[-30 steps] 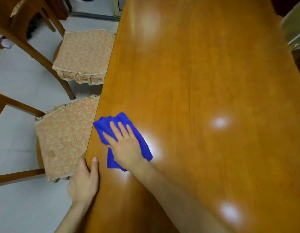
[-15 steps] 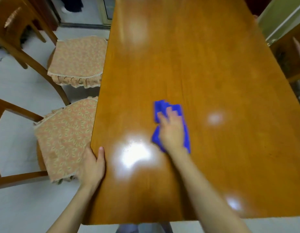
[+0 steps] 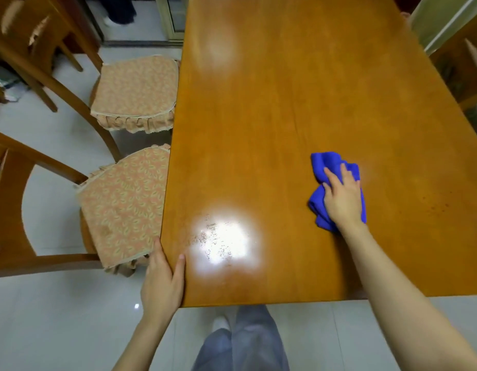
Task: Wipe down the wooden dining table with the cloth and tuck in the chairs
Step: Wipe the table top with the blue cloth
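Note:
A bunched blue cloth (image 3: 325,163) lies on the wooden dining table (image 3: 272,116), right of its middle. My right hand (image 3: 342,200) presses flat on the cloth, fingers pointing away from me. My left hand (image 3: 163,279) holds the table's near left corner, thumb on top and fingers hidden under the edge. Two wooden chairs with patterned seat cushions stand along the left side: the near chair (image 3: 122,207) and the far chair (image 3: 135,93). Both seats stick out from under the table.
A bright lamp reflection (image 3: 224,242) on the near tabletop shows streaks and specks. Pale tiled floor (image 3: 52,317) surrounds the table. My legs (image 3: 245,341) are at the near edge. Wooden furniture (image 3: 462,73) stands close to the table's right side.
My right hand has swept the cloth from the table's left edge across to the right of the middle. My left hand has kept its hold near the corner.

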